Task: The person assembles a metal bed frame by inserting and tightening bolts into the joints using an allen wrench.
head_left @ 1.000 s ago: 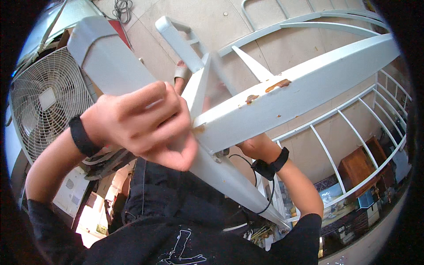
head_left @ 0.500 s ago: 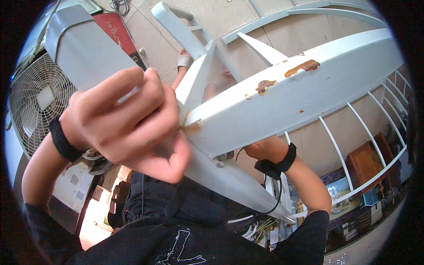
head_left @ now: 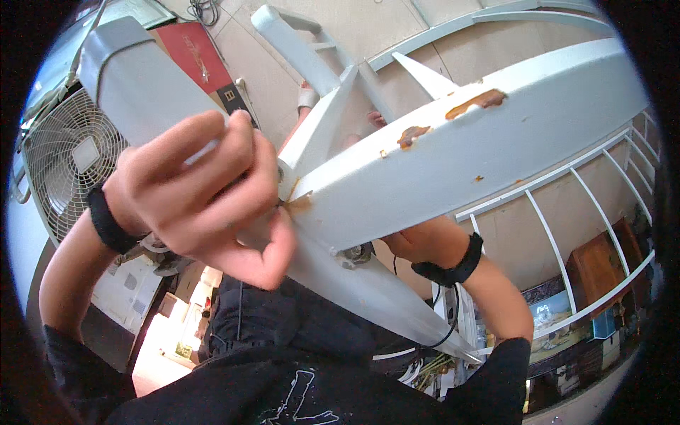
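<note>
A pale grey metal frame [head_left: 482, 156] fills the middle, with brown rust patches [head_left: 474, 104] along its thick curved beam. My left hand [head_left: 205, 198] is closed at the joint, fingers curled and thumb bent under. Whatever lies inside its grip is hidden. A wide rounded bar [head_left: 149, 78] of the same colour runs up and left behind that hand. Under the curved beam, my right hand [head_left: 418, 237] reaches in near the joint, its fingers blocked from view by the metal. A tapering leg [head_left: 386, 308] slopes from the joint toward the lower right.
At the left stands a fan [head_left: 81, 152] with a round wire grille, near a red box [head_left: 193, 55]. Another person's limb with a pale band [head_left: 306, 97] shows behind the frame. White curved railings [head_left: 563, 251] and a brown wooden piece [head_left: 602, 258] are at the right.
My view has shifted slightly, so the fan and red box appear a little further right. Both hands stay by the joint, the left still closed. No piece has visibly come apart.
</note>
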### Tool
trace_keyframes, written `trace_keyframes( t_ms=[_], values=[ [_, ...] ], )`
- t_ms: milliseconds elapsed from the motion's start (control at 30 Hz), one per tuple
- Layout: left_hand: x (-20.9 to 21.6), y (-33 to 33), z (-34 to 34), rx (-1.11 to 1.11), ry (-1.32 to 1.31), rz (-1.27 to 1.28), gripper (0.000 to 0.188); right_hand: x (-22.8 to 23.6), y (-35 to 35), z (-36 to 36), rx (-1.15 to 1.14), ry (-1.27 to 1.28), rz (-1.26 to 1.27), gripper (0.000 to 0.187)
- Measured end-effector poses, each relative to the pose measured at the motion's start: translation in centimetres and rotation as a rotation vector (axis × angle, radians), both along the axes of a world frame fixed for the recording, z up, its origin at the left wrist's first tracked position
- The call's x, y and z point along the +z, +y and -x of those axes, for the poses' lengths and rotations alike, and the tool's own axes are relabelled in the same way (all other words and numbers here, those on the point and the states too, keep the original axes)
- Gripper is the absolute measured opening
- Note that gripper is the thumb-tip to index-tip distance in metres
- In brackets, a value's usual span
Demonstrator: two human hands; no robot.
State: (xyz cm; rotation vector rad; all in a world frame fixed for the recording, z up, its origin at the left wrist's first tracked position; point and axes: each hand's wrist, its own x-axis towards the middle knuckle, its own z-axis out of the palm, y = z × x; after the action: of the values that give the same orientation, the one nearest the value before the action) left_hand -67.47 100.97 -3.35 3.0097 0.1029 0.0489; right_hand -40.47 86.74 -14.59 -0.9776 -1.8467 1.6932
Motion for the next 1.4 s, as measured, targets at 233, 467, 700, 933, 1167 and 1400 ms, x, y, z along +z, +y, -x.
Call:
trace_keyframes(
  t_ms=[233,467,700,933,1167,1400],
  values=[
    [-1.9,0.5,0.3,-0.073,-0.169,-0.158,0.028,3.8,0.6,-0.1,-0.118,-0.002,0.198,0.032],
    [-1.9,0.0,0.2,-0.008,-0.200,-0.114,0.030,6.8,0.5,-0.9,-0.023,-0.166,0.386,0.036],
    [-2.5,0.1,0.2,-0.019,-0.219,-0.117,0.030,13.2,1.2,0.7,-0.089,-0.611,0.611,0.048],
    [-2.7,-0.3,0.0,-0.002,-0.280,-0.060,0.023,16.7,1.6,2.2,-0.067,-0.908,0.644,0.050],
    [-2.7,0.1,0.2,-0.009,-0.304,-0.075,0.020,20.2,3.6,4.6,0.086,-1.040,0.647,0.068],
    [-2.8,0.0,0.4,-0.010,-0.288,-0.109,0.021,19.6,1.1,10.5,-0.148,-1.317,0.243,0.086]
  ],
)
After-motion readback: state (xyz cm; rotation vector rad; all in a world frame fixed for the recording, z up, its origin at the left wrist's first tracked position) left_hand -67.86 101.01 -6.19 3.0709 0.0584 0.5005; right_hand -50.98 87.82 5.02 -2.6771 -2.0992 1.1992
